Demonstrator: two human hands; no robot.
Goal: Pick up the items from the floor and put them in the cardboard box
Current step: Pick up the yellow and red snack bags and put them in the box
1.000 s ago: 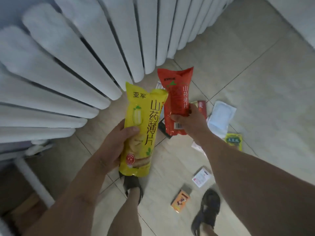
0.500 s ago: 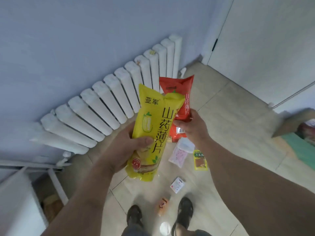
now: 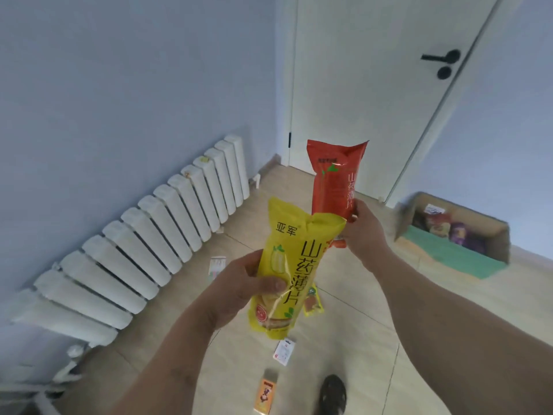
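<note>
My left hand (image 3: 239, 290) grips a tall yellow snack bag (image 3: 291, 266) around its lower half, held upright at chest height. Behind it my right hand (image 3: 363, 232) holds a red snack bag (image 3: 335, 178) by its bottom edge, also upright. The cardboard box (image 3: 498, 238) sits on the floor at the right by the door, open, with several colourful packets and a green sheet inside. Small items still lie on the tiles: a white sachet (image 3: 284, 352), an orange packet (image 3: 266, 395), a yellow packet (image 3: 313, 304) and a pale strip (image 3: 216, 265).
A white radiator (image 3: 143, 244) runs along the blue wall at the left. A white door (image 3: 374, 85) with a black handle stands at the back. My sandalled foot (image 3: 332, 395) shows at the bottom on the beige tiled floor.
The view has risen from the floor to the room, so the door and the cardboard box have come into sight. Both hands still hold their bags, carried higher and to the right.
</note>
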